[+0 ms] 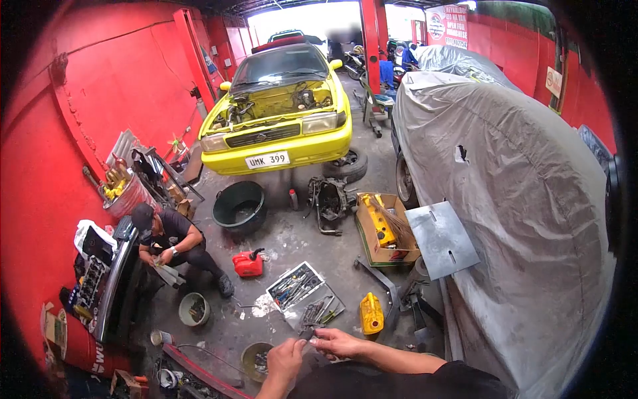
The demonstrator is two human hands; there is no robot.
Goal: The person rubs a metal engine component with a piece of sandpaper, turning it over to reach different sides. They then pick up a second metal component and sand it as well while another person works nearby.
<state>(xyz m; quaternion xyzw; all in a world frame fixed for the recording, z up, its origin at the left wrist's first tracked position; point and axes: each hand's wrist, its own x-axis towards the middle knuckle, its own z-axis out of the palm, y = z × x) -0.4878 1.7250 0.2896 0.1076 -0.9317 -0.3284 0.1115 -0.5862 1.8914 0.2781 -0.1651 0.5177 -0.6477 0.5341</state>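
Observation:
My left hand (286,361) and my right hand (337,344) are close together at the bottom centre, fingers closed around a small dark part (307,328) whose shape is hard to make out. Just beyond them an open tool tray (296,286) full of wrenches and other hand tools lies on the floor, with more tools on its lid side. Below and left of the tray, partly behind my left hand, is a bowl (247,359) with small metal pieces in it.
A co-worker (174,243) crouches at left beside a bowl (194,299). A red can (248,263), yellow jug (371,314), black tub (239,223) and cardboard box (380,247) stand on the floor. Behind is a yellow car (279,120); a covered car (505,199) fills the right.

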